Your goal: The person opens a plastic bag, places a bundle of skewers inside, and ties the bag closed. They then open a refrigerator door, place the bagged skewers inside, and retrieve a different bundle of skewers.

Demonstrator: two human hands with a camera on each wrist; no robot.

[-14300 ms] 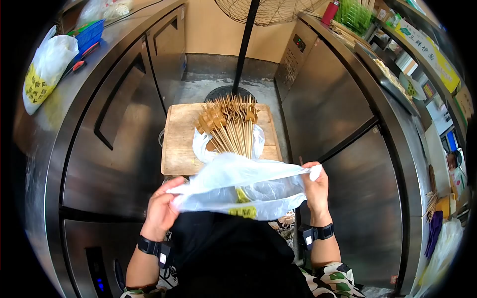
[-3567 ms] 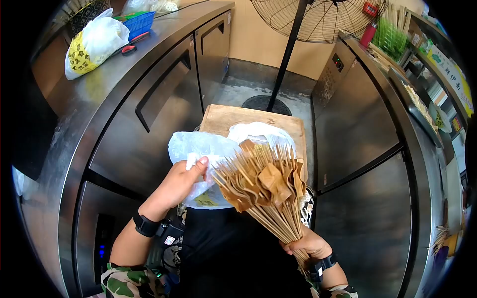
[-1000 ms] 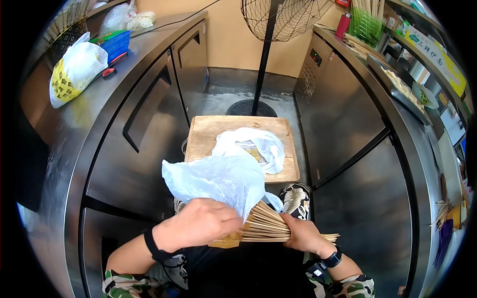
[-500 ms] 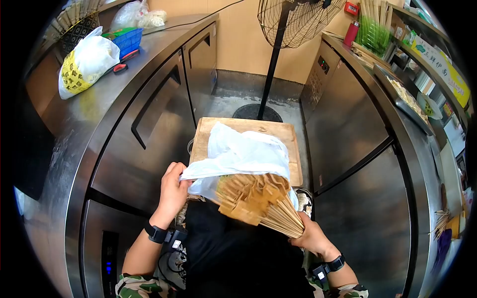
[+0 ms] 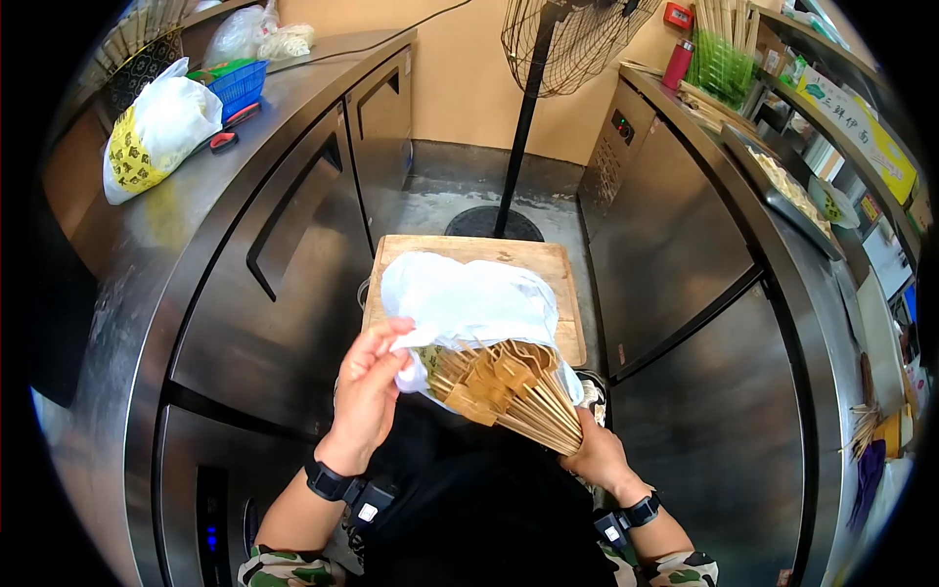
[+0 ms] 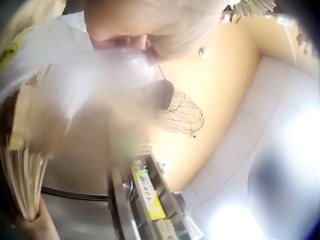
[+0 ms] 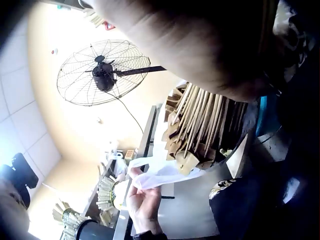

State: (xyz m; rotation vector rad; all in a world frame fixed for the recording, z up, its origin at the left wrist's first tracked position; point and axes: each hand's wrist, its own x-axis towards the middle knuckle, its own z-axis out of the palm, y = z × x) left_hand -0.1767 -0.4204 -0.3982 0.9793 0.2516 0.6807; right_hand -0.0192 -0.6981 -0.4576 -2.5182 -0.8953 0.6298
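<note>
In the head view my right hand [image 5: 599, 455] grips a thick bundle of skewers [image 5: 509, 386] by the bare stick ends. Folded brown sheets of food are threaded on the skewers, and their tips point left. My left hand [image 5: 370, 391] pinches the rim of a white plastic bag [image 5: 469, 293] between thumb and fingers. The bag's mouth surrounds the tips of the skewers, with much of the brown food showing outside. In the right wrist view the left hand [image 7: 144, 202] holds the bag [image 7: 162, 172] beside the skewers [image 7: 200, 120].
A wooden board [image 5: 572, 313] lies beyond the hands, partly hidden by the bag. Steel cabinets [image 5: 264, 254] stand on both sides. A filled plastic bag [image 5: 161, 132] and blue basket [image 5: 238, 88] sit on the left counter. At the back stands a fan [image 5: 572, 44]; a tray [image 5: 782, 186] lies right.
Earlier the skewers lay on the board while both hands held the bag; now the right hand grips them. Since half a second ago, the left hand has drawn the bag's rim right, towards the skewers.
</note>
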